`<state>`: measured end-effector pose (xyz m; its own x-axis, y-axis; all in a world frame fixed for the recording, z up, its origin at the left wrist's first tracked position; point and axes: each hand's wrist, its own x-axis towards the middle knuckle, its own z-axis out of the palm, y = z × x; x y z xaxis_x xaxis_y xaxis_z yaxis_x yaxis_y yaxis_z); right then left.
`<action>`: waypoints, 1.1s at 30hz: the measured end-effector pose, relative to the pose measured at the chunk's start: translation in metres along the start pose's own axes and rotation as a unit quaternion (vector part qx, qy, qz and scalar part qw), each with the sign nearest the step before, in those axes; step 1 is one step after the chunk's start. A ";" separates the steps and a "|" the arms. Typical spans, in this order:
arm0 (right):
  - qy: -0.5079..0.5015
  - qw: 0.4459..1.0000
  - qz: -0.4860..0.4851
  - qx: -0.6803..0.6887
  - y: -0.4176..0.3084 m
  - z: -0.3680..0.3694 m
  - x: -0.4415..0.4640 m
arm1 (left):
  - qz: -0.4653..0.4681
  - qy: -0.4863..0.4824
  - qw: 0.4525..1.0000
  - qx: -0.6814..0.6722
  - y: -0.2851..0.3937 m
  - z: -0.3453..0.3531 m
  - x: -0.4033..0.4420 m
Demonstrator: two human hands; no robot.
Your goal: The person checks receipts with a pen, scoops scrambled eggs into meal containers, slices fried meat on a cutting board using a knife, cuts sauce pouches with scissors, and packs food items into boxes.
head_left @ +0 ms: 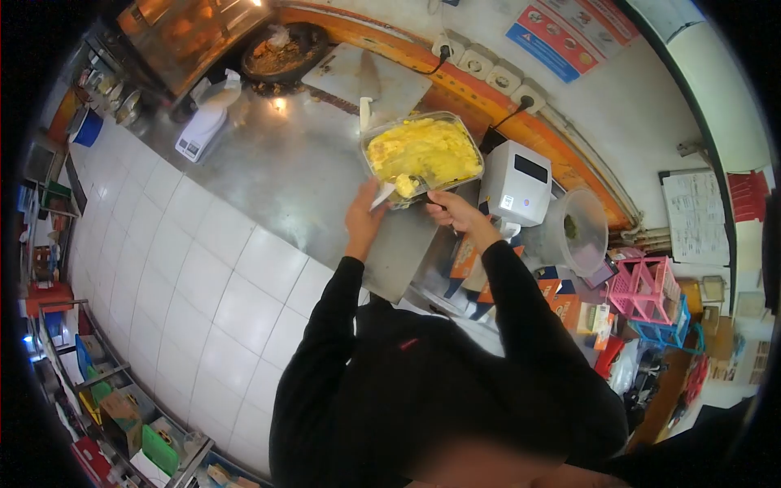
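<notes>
The right hand is closed round the handle of a dark-handled utensil, while the left hand appears to pinch a small white item, its exact grip hard to make out. Both meet at the near edge of a clear tub of soft yellow food on a steel counter, beside a white machine. Scooping would likely go best with shallow, level strokes and the white item kept close, catching drips.
</notes>
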<state>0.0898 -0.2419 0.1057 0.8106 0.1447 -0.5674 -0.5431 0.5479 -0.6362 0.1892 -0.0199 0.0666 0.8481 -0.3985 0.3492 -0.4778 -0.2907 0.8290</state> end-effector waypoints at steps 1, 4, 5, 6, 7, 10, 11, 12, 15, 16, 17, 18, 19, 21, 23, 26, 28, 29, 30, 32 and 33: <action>-0.013 1.000 -0.010 0.009 0.003 0.001 -0.002 | 0.075 0.034 0.996 0.043 0.004 0.002 0.000; -0.027 0.999 -0.023 -0.007 0.004 0.004 -0.002 | 0.128 -0.103 0.983 0.085 0.012 0.002 0.003; -0.026 0.999 -0.023 -0.019 0.004 0.005 -0.001 | 0.116 -0.104 0.985 0.078 0.014 0.005 0.002; -0.006 0.999 -0.022 -0.040 0.005 0.007 0.001 | 0.104 -0.104 0.986 0.072 0.014 0.009 0.002; 0.015 0.998 -0.021 -0.060 0.004 0.010 0.005 | 0.094 -0.105 0.988 0.066 0.016 0.012 0.004; -0.005 0.995 -0.029 -0.096 0.008 0.013 0.018 | 0.113 -0.131 0.982 0.080 0.023 0.008 0.006; -0.006 0.995 -0.031 -0.096 0.010 0.013 0.019 | 0.105 -0.144 0.980 0.086 0.024 0.006 0.008; -0.007 0.995 -0.032 -0.097 0.009 0.016 0.019 | 0.097 -0.157 0.979 0.092 0.024 0.006 0.008; 0.023 0.998 -0.052 -0.002 0.014 0.018 0.006 | 0.079 -0.158 0.983 0.058 0.025 0.002 0.006; 0.017 0.998 -0.061 0.001 0.017 0.015 -0.001 | 0.075 -0.154 0.984 0.039 0.026 0.000 0.005; 0.010 0.997 -0.071 0.005 0.019 0.012 -0.010 | 0.063 -0.135 0.988 0.038 0.027 -0.003 0.004; 0.005 0.997 -0.082 0.008 0.019 0.009 -0.018 | 0.052 -0.116 0.991 0.036 0.026 -0.004 0.004; 0.013 0.997 -0.079 0.020 0.020 0.005 -0.027 | 0.042 -0.099 0.994 0.035 0.026 -0.005 0.005; 0.034 0.995 -0.076 0.048 0.026 -0.002 -0.045 | 0.039 -0.075 0.996 -0.019 0.010 0.001 0.002; 0.024 0.994 -0.081 0.069 0.032 -0.017 -0.062 | -0.052 -0.068 0.990 -0.116 0.009 -0.001 0.002; 0.031 0.988 -0.110 0.105 0.041 -0.026 -0.103 | -0.236 -0.026 0.918 -0.316 0.028 -0.010 -0.010; 0.063 0.980 -0.147 0.116 0.038 -0.020 -0.157 | -0.248 0.043 0.878 -0.407 0.033 0.001 -0.024; 0.078 0.975 -0.171 0.119 0.040 -0.019 -0.185 | -0.246 0.039 0.883 -0.397 0.052 0.000 -0.030; 0.093 0.969 -0.195 0.121 0.045 -0.021 -0.216 | -0.248 0.024 0.887 -0.390 0.058 0.001 -0.039; 0.151 0.952 -0.226 0.138 0.052 -0.022 -0.291 | -0.273 0.014 0.871 -0.408 0.078 0.006 -0.055; 0.172 0.946 -0.237 0.142 0.061 -0.025 -0.321 | -0.289 -0.001 0.873 -0.393 0.083 0.007 -0.064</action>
<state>-0.2092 -0.2759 0.2363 0.8031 -0.4213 -0.4212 -0.0170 0.6905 -0.7231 0.0938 -0.0245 0.1101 0.8944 -0.3850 -0.2274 0.3360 0.2432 0.9099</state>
